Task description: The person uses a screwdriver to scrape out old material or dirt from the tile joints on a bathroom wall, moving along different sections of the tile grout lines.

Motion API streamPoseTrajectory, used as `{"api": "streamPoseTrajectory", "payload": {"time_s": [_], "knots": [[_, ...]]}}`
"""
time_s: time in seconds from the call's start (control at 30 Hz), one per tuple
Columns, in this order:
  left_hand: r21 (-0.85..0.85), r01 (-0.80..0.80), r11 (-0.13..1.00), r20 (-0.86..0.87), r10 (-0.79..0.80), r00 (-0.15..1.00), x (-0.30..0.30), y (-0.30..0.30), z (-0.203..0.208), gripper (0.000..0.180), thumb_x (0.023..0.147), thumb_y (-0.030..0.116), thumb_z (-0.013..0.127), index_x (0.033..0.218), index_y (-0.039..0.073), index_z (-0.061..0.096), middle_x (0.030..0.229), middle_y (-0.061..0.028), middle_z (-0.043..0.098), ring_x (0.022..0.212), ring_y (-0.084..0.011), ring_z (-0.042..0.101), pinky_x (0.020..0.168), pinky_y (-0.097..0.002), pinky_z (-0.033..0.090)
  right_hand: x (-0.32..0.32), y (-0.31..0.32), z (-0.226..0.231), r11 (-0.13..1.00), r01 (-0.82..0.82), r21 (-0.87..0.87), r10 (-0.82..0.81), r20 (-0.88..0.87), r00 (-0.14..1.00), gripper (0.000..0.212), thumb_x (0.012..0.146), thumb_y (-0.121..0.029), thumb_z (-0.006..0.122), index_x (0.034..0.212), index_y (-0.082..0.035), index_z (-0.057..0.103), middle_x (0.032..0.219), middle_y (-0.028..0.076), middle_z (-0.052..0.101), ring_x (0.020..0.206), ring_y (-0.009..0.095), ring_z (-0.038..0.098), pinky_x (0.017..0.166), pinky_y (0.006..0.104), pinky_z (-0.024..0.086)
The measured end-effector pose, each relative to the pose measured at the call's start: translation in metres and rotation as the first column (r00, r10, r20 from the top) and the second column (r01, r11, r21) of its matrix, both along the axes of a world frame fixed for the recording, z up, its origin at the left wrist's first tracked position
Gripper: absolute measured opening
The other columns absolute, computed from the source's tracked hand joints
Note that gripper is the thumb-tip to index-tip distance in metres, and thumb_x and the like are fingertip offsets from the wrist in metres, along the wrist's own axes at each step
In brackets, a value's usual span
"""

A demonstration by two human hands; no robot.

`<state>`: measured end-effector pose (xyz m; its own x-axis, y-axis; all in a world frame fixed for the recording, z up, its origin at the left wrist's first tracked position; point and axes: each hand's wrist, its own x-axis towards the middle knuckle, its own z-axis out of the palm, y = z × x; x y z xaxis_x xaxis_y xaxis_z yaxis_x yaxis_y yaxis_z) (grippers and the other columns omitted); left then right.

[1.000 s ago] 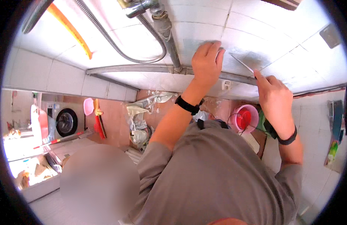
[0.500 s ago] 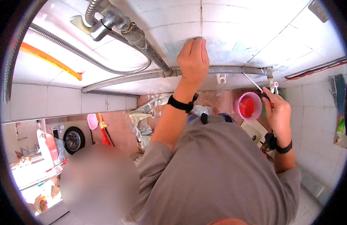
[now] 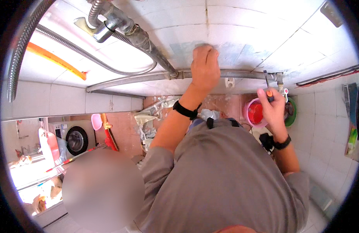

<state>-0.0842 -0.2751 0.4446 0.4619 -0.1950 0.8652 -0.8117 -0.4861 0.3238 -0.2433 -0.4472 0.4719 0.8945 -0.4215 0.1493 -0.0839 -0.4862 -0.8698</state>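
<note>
My left hand (image 3: 204, 70) is closed against the white tiled wall (image 3: 257, 39), beside a grey smeared patch and just above a horizontal grey pipe (image 3: 241, 73). Its fingers curl toward the wall, so anything in them is hidden. In my right hand (image 3: 275, 108) is a slim hand tool (image 3: 266, 79) with a narrow grey metal blade and an orange and black handle. The blade points up, in front of the pipe's right end. Close by that hand is a small valve (image 3: 285, 91) with a white and red handle.
Below my right hand stand a pink bucket (image 3: 249, 112) with something red inside and a green basin (image 3: 291, 112). A metal tap (image 3: 103, 32) and flexible hoses (image 3: 67, 44) crowd the upper left. Crumpled sheeting (image 3: 148, 120) lies on the floor. Further left is a washing machine (image 3: 72, 139).
My left hand has shifted slightly right and down along the wall. My right hand has moved left, and its tool has swung from slanting left to nearly upright.
</note>
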Motion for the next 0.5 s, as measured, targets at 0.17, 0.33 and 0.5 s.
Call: {"api": "streamPoseTrajectory", "payload": {"time_s": [0.17, 0.33, 0.5], "knots": [[-0.103, 0.082, 0.991, 0.067, -0.075, 0.995, 0.008, 0.003, -0.002, 0.012, 0.079, -0.002, 0.06, 0.09, -0.001, 0.057, 0.088, -0.0171, 0.06, 0.084, -0.0363, 0.058, 0.074, -0.0436, 0.049, 0.094, 0.046, 0.002, 1.0, -0.016, 0.018, 0.011, 0.274, 0.962, 0.035, 0.088, -0.03, 0.068, 0.073, 0.001, 0.059, 0.058, 0.01, 0.048, 0.054, 0.015, 0.039, 0.051, 0.0311, 0.038], [0.046, 0.124, 0.991, 0.031, -0.126, 0.992, 0.013, 0.012, 0.006, 0.02, 0.071, -0.007, 0.059, 0.089, 0.0, 0.056, 0.089, -0.0156, 0.059, 0.081, -0.0343, 0.057, 0.071, -0.0398, 0.049, 0.128, 0.075, 0.005, 0.996, 0.032, 0.088, -0.05, 0.201, 0.978, 0.025, 0.087, -0.022, 0.069, 0.078, 0.001, 0.066, 0.056, -0.002, 0.051, 0.053, 0.005, 0.041, 0.047, 0.0241, 0.034], [0.036, 0.182, 0.983, -0.093, -0.178, 0.98, -0.003, 0.004, 0.0, 0.012, 0.073, -0.003, 0.058, 0.083, 0.002, 0.054, 0.083, -0.015, 0.057, 0.077, -0.0339, 0.056, 0.066, -0.0409, 0.048, 0.124, 0.068, -0.019, 0.975, 0.037, 0.219, -0.096, 0.264, 0.96, 0.022, 0.088, -0.018, 0.069, 0.077, 0.0, 0.063, 0.059, -0.003, 0.051, 0.056, 0.004, 0.041, 0.048, 0.0232, 0.035]]}}
